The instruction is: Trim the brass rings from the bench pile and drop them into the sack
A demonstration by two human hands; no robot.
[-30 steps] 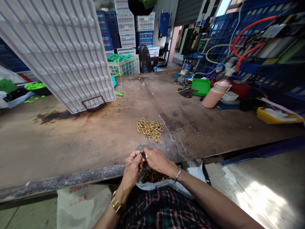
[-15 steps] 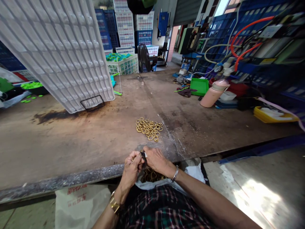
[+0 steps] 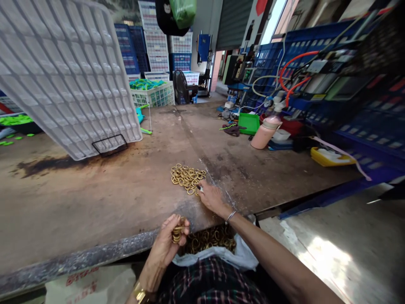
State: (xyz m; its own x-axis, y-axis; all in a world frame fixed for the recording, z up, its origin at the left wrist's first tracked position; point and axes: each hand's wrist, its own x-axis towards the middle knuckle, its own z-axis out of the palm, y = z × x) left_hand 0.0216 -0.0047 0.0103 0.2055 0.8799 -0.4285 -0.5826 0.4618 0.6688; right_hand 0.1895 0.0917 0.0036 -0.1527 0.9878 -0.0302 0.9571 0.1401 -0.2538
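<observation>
Several brass-coloured rings are bunched in my left hand, its fingers curled around them just off the table's front edge. My right hand reaches over the table to the near right side of a loose pile of similar rings. Its fingertips are drawn together against the rings there; whatever is between them is hidden. A small white and dark patch shows at those fingers. Below the table edge, at my lap, an open whitish bag holds many more rings.
A ridged translucent panel leans on a wire stand at left. To the right stand a green tray, a pink bottle and a yellow tray. Stacked crates and a fan are behind the brown table.
My right hand has left my left hand and moved forward to the ring pile. My left hand has drawn back slightly, showing its rings. The view has shifted, revealing more of the bag.
</observation>
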